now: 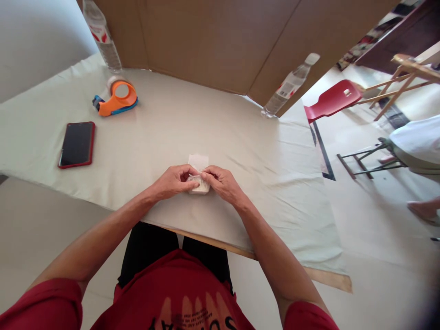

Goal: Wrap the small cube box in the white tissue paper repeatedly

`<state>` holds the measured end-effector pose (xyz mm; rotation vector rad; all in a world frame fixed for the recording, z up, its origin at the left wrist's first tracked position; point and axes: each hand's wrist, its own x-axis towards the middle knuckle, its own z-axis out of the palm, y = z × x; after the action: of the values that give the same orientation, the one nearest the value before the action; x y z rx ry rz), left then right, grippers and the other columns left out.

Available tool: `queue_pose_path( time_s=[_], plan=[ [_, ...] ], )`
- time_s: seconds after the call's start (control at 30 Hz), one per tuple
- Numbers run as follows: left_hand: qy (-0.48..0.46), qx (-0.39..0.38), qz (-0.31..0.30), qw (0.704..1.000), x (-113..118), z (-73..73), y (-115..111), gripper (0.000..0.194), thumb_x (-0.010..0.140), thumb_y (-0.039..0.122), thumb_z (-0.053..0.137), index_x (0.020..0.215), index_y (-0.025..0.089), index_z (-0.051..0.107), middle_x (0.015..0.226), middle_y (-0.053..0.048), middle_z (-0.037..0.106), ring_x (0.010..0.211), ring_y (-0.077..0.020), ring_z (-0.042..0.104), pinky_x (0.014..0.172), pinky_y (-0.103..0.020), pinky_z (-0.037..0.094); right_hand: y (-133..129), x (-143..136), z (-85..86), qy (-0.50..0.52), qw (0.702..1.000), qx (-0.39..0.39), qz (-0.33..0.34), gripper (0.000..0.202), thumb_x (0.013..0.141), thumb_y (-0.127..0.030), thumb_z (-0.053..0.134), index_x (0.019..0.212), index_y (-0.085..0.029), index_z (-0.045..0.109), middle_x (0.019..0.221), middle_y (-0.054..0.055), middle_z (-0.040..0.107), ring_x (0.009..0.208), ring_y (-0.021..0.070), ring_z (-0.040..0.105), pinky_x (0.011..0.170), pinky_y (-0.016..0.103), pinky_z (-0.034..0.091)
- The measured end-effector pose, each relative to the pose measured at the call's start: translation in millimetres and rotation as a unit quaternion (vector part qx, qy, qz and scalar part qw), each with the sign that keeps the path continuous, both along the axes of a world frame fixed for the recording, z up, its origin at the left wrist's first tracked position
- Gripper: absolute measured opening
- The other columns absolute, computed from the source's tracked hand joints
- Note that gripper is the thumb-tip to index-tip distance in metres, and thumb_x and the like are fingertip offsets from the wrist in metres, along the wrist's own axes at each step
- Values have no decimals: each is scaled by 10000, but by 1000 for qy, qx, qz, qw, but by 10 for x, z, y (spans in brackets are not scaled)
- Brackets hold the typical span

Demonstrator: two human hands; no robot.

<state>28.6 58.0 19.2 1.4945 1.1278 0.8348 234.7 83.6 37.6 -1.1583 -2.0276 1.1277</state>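
Note:
A small whitish box-like packet point(201, 189) sits near the front edge of the cloth-covered table, between my hands. From its far side a pale paper flap point(198, 159) extends away from me. My left hand point(176, 179) grips the packet from the left, its thumb lying across the top and the fingers curled behind. On the right, my right hand point(222, 182) is closed at the packet's far right corner, with thumb and forefinger pinched by the base of the flap. The fingers partly cover the packet, so its contents cannot be made out.
An orange and blue tape dispenser point(129, 98) and a red-cased phone point(77, 144) lie at left. Water bottles point(103, 39) point(290, 85) stand by a cardboard screen point(213, 41). Beyond the right edge are a red chair point(335, 98) and a seated person point(419, 146).

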Motion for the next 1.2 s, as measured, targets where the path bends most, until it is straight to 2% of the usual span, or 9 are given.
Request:
queue_pose_path(
  time_s=[0.17, 0.23, 0.43, 0.63, 0.73, 0.87, 0.97, 1.1, 1.2],
  plan=[
    [-4, -8, -3, 1000, 12, 13, 16, 276, 749, 355, 729, 941, 158, 711, 730, -7, 642, 655, -131, 555, 590, -240, 426, 174, 40, -72, 18, 992, -5, -123, 320, 883, -481, 543, 833, -186, 658, 728, 5, 613, 696, 151, 545, 675, 284, 411],
    [1, -14, -2, 1000, 18, 31, 14, 279, 752, 357, 716, 946, 155, 709, 731, -7, 638, 655, -130, 544, 594, -242, 421, 301, 16, -133, 15, 990, -34, -138, 283, 831, -452, 588, 856, -181, 664, 721, 4, 624, 675, 150, 556, 672, 289, 425],
    [31, -25, 0, 999, 35, 102, 17, 311, 748, 363, 673, 962, 141, 711, 687, 9, 589, 626, -117, 482, 578, -234, 371, 469, -142, -192, 59, 992, -83, -72, 202, 731, -385, 648, 699, -187, 627, 642, -32, 541, 625, 120, 462, 626, 273, 377],
    [48, -16, 20, 999, 52, 121, 16, 283, 733, 354, 667, 919, 144, 696, 651, 32, 558, 592, -104, 457, 559, -230, 344, 232, -89, -110, 164, 981, -82, -59, 204, 763, -395, 667, 740, -192, 667, 696, -23, 596, 687, 129, 505, 695, 275, 420],
    [42, -2, 37, 998, 74, 115, -36, 244, 748, 328, 649, 913, 152, 684, 696, 25, 596, 606, -104, 483, 576, -235, 371, 94, -50, -86, 159, 983, -75, -43, 200, 795, -389, 665, 801, -194, 709, 747, -5, 652, 716, 142, 558, 718, 283, 448],
    [87, 66, 79, 991, 99, 102, -119, 183, 771, 305, 640, 896, 179, 680, 806, 2, 650, 672, -123, 530, 645, -259, 434, -12, -62, -82, 134, 990, -13, -50, 176, 835, -348, 640, 839, -203, 741, 832, 25, 712, 783, 164, 621, 758, 297, 481],
    [140, 101, 126, 977, 99, 93, -149, 238, 756, 326, 681, 944, 184, 649, 940, -31, 666, 786, -157, 586, 753, -299, 492, -41, -78, -84, 121, 991, 30, -43, 164, 858, -318, 630, 832, -210, 750, 892, 43, 737, 831, 173, 650, 782, 301, 496],
    [151, 130, 141, 970, 82, 92, -141, 506, 746, 339, 705, 1210, 182, 578, 1244, -109, 624, 1105, -234, 602, 945, -374, 498, -71, -33, -51, 117, 992, 36, -22, 174, 882, -323, 615, 862, -223, 757, 966, 54, 753, 907, 185, 676, 833, 317, 512],
    [130, 138, 85, 978, 72, 92, -125, 327, 786, 332, 659, 1085, 202, 627, 1289, -102, 629, 1226, -256, 564, 1048, -398, 444, -120, 54, -10, 85, 996, 33, 16, 178, 874, -346, 654, 983, -242, 749, 1092, 61, 741, 1023, 208, 674, 937, 360, 506]
  ],
)
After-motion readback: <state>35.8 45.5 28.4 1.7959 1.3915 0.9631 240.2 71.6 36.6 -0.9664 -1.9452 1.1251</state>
